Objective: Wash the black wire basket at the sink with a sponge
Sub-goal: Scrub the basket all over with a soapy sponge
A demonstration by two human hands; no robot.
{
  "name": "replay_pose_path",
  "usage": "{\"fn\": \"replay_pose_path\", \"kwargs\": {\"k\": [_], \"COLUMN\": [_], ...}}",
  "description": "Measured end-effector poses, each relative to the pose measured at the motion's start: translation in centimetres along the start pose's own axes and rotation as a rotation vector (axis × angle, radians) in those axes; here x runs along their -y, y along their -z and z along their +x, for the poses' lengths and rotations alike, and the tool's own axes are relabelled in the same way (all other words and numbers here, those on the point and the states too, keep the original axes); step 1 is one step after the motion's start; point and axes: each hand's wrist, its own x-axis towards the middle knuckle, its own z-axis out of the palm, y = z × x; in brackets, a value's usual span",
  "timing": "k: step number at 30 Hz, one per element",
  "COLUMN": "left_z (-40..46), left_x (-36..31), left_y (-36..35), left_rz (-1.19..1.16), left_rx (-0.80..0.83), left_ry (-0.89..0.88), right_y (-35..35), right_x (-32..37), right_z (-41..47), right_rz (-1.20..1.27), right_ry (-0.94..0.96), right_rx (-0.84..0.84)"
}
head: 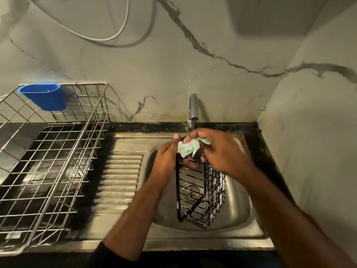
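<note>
Seemingly unlabelled black wire basket point(200, 188), sponge point(188, 148)

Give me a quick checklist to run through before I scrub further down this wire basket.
1. Basket held firmly: ok, the left hand grips the top edge of the black wire basket.
2. Sponge in hand: ok, the right hand presses the pale green sponge against the basket's upper end.
3. Basket over the sink bowl: ok, it hangs above the drain.
4. Water running from the faucet: cannot tell, no clear stream shows.
5. Soap on the sponge: cannot tell.
6. Place to dry it: ok, the wire dish rack on the left shows open space.
</note>
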Motion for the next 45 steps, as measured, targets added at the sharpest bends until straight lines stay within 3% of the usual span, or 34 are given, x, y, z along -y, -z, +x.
{"fn": "replay_pose_path", "kwargs": {"k": [3, 9, 13, 16, 18, 22, 24, 28, 32, 35, 42, 45], "left_z": [0.3, 0.4, 0.4, 0.3, 0.2, 0.2, 0.4, 0.7, 0.5, 0.5, 0.7, 0.6], "left_x": [0.4, 1.1, 1.0, 0.8, 1.0, 1.4, 1.3, 1.1, 0.4, -0.1, 0.2, 0.3], "left_y": [-0.6, 0.1, -0.2, -0.2, -0.1, -0.3, -0.2, 0.8, 1.1, 0.7, 1.1, 1.1], "left_rz": [-0.083, -0.100, -0.146, -0.129, -0.114, -0.147, -0.159, -0.239, -0.372, -0.457, -0.468, -0.440], "left_rx": [-0.091, -0.198, -0.248, -0.268, -0.267, -0.250, -0.262, -0.342, -0.421, -0.475, -0.484, -0.412], "left_ry": [-0.073, -0.154, -0.163, -0.188, -0.207, -0.219, -0.203, -0.137, -0.115, -0.090, -0.105, -0.174], "right_y": [-0.3, 2.3, 1.8, -0.1, -0.7, -1.3, -1.1, 1.1, 1.9, 0.8, -1.7, -0.1], "right_x": [-0.1, -2.2, -3.2, -2.2, -0.8, 1.1, 0.5, -2.0, -4.8, -4.7, -0.4, -1.4], "right_z": [-0.5, -0.9, -0.6, -1.1, -1.5, -2.0, -1.9, -1.3, -0.5, -0.5, -1.8, -0.5], "right_rz": [-0.011, -0.130, -0.277, -0.323, -0.299, -0.230, -0.252, -0.293, -0.184, -0.200, -0.046, 0.069], "right_ry": [0.059, 0.048, 0.024, 0.044, 0.107, 0.308, 0.319, 0.254, 0.060, 0.065, 0.254, 0.115], "right_rx": [-0.044, -0.448, -0.217, -0.168, -0.133, 0.134, 0.169, -0.079, -0.199, -0.401, -0.238, -0.407]}}
